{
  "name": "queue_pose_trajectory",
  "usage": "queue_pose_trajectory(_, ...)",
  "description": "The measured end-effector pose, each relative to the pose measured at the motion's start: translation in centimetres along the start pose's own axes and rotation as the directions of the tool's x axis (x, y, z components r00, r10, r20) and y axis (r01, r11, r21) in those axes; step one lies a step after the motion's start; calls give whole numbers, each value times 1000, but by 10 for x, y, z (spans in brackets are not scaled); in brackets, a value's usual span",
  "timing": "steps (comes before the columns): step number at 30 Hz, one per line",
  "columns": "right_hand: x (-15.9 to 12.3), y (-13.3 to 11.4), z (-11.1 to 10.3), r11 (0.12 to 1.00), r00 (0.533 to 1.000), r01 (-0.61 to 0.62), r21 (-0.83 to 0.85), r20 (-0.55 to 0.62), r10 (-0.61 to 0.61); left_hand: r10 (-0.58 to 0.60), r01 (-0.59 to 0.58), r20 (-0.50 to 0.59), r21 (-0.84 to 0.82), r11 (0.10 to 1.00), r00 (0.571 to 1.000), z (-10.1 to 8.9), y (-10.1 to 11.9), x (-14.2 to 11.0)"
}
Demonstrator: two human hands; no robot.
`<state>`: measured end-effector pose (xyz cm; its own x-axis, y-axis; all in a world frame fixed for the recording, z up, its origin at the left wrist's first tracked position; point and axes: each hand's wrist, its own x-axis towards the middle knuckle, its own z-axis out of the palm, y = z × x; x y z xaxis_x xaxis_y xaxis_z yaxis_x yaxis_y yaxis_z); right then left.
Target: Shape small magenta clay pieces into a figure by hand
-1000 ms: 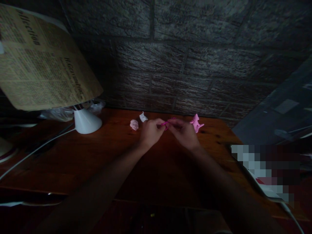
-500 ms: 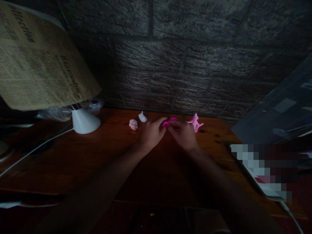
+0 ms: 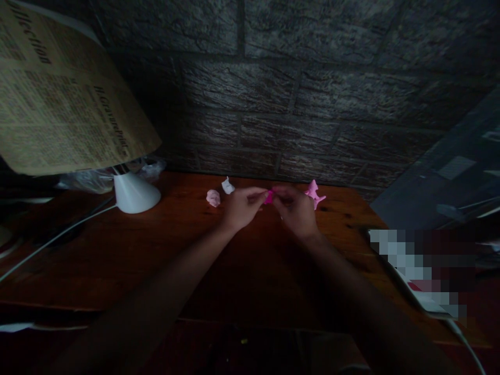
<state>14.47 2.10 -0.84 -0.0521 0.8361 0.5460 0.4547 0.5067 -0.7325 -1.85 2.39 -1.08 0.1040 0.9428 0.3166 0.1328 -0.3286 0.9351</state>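
Observation:
Between my two hands is a small piece of bright magenta modelling clay (image 3: pixel 269 197), partly covered by fingers. My left hand (image 3: pixel 244 207) pinches its left side with thumb and forefinger. From the right, my right hand (image 3: pixel 296 211) grips the same piece. A light pink clay figure (image 3: pixel 313 194) with pointed limbs lies just beyond my right hand. Left of my left hand are a pale pink lump of clay (image 3: pixel 213 198) and a small white clay piece (image 3: pixel 227 186).
A lamp with a newsprint shade (image 3: pixel 74 99) and white base (image 3: pixel 136 194) stands at the left of the wooden table (image 3: pixel 187 250). Its cord runs left. A dark brick wall (image 3: pixel 258 88) rises behind. At the right edge lies a white device, partly pixelated, with a cable (image 3: pixel 464 341).
Both hands have shifted slightly around the magenta clay, and their fingertips are now level across it. A magenta bit seen behind the right fingers is now hidden or merged with the held piece.

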Motion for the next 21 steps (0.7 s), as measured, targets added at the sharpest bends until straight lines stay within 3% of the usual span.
queue_pose_trajectory(3, 0, -3, -1, 1000, 1000, -20, 18, 3, 20, -120, 119, 1, -130, 984, 993, 0, -2, 3)
queue_pose_trajectory(9, 1, -4, -1, 999, 999, 16, 32, 43, -18, -114, 102, -45, -204, 974, 992, 1, -1, 3)
queue_pose_trajectory(17, 1, -2, -1, 998, 1000, 8, 65, 24, -9, -196, 196, 28, -286, 938, 980, -3, -1, 2)
queue_pose_trajectory(21, 0, -5, -2, 999, 999, 21, 51, 40, -23, -183, 179, 14, -284, 942, 983, -5, -1, 3)
